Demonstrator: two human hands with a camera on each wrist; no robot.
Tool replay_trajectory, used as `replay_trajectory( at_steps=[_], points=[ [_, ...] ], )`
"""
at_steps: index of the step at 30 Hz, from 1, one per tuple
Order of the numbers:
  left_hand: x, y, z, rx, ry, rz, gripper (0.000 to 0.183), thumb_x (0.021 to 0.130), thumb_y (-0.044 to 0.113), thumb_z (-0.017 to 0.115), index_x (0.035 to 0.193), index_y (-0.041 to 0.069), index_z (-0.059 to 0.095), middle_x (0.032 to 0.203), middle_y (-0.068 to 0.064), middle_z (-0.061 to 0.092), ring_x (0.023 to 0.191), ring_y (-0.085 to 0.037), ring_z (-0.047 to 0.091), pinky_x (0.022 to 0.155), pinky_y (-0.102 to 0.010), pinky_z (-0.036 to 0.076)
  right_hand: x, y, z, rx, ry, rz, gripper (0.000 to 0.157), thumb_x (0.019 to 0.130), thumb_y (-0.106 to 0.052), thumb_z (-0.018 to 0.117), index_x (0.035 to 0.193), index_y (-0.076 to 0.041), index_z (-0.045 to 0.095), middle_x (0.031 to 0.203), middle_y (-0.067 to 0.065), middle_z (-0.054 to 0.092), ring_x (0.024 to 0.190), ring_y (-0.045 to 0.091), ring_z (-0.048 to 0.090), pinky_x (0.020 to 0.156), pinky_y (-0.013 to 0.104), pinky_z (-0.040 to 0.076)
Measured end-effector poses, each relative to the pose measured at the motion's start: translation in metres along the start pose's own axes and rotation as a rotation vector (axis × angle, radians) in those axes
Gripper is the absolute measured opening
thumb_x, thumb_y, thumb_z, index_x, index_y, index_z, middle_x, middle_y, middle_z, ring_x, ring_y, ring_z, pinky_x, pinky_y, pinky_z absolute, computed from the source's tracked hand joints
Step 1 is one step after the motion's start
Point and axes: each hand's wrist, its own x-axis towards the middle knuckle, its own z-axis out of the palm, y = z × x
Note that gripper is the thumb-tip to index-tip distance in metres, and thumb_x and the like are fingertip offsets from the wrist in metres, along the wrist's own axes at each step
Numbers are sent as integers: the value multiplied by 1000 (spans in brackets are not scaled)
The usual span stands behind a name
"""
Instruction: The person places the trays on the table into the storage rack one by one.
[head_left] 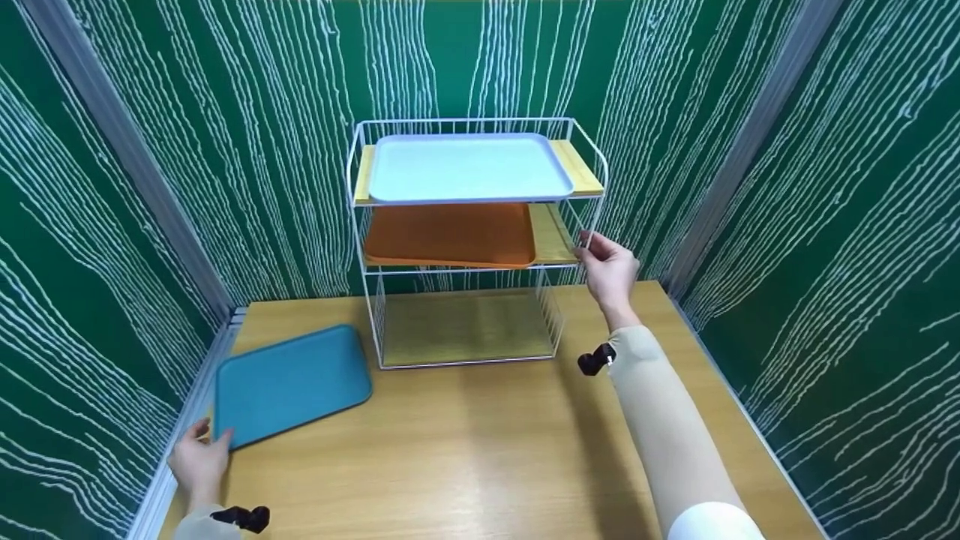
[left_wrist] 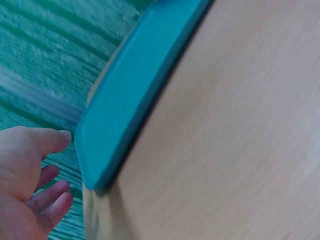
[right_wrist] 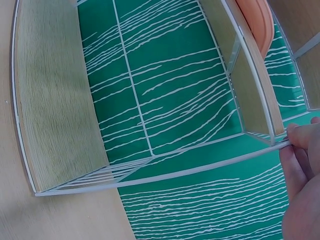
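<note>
A white wire rack with wooden shelves (head_left: 465, 330) stands at the back of the table. My right hand (head_left: 611, 274) pinches its right front post at the middle shelf; the right wrist view shows thumb and fingers on the white wire (right_wrist: 210, 166). A pale blue tray (head_left: 469, 166) lies on the top shelf, and an orange tray (head_left: 450, 234) sits toward the left of the middle one. On the table at left lies a teal tray (head_left: 296, 382), slightly turned. My left hand (head_left: 201, 461) is at its near left corner, fingers loosely bent, not wrapped round it.
The bottom shelf shows bare wood. Green walls with white wavy lines (head_left: 862, 225) enclose the table (head_left: 450, 450) at the back and both sides. Metal strips run along the table's side edges. A black wrist mount (head_left: 598, 360) sits on the right sleeve.
</note>
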Motion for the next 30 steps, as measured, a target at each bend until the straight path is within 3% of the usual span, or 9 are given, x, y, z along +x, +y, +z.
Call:
replay_trajectory(
  at_steps=[6,15,23,26,30],
  points=[
    [3,-10,6,20,-49,-40,61,98,15,73,149,-12,51,145,-36,55,132,-53,55,114,-62,42,0,4,-2,-32,9,-22,25,97,-7,79,123,-8,81,115,15,79,99,14,75,82,19,59],
    [3,-17,9,-107,-16,-144,60,101,6,68,153,-12,46,150,-35,52,136,-49,51,115,-57,44,-1,3,0,-22,0,8,28,96,-3,79,124,-10,81,113,10,80,98,15,74,84,21,60],
    [3,-15,9,-61,-6,-172,61,99,6,67,151,-15,45,148,-37,52,137,-52,47,119,-59,39,-1,-2,4,-10,-3,-4,28,96,-3,80,124,-7,80,116,16,79,100,16,75,86,22,60],
    [5,-14,9,-56,-8,-222,61,97,5,63,152,-15,44,148,-36,52,141,-51,44,122,-57,35,-2,-2,4,-15,9,-7,28,95,-3,80,123,-8,81,114,15,80,99,16,75,85,22,60],
    [7,-9,9,-111,-5,-338,64,97,3,59,157,-9,41,153,-32,51,145,-47,43,123,-53,36,-3,-1,3,-37,25,-2,29,95,-3,80,123,-10,81,114,12,80,99,16,75,84,19,59]
  ],
)
